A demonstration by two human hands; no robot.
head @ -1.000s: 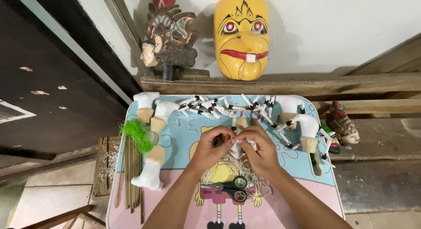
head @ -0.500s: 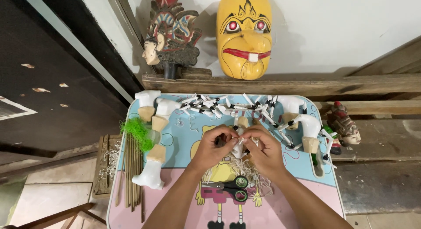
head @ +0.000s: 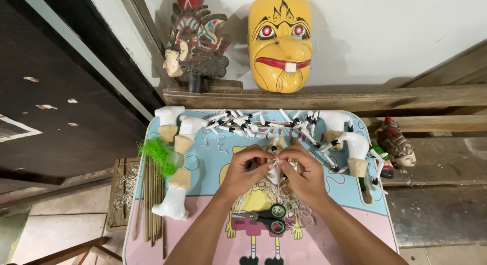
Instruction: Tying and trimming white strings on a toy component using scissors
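Pinching together over the middle of the small table (head: 167, 247): left hand (head: 242, 174) and right hand (head: 303, 177), fingertips closed on a small white piece (head: 275, 163) with pale string at its top, held just above the tabletop. Small piece partly hidden by the fingers; exact shape not clear.

Below the hands: loose heap of pale, wiry raffia strands (head: 284, 199), with black-handled scissors (head: 268, 218) lying closed on it.

Left of the hands: white, smooth carved pieces with bare tan wood ends (head: 175, 194), rounded and tapering; beside them a tuft of bright green fibre (head: 157, 154) and a bundle of thin brown sticks (head: 152, 204) lying lengthwise along the table edge.

Along the far edge: row of short white rods with black bands (head: 243, 124), scattered crosswise. Right of the hands: more white curved pieces with tan ends (head: 352, 148).

Tabletop: glossy, printed with a cartoon figure, blue above and pink below.

Behind the table: rough wooden beam (head: 355, 98) bearing a yellow painted mask (head: 280, 41), glossy, with red lips and one tooth, and a carved puppet head (head: 195, 44) with ornate dark headdress. Right, on a lower plank: small painted carved head (head: 398, 143) lying on its side.
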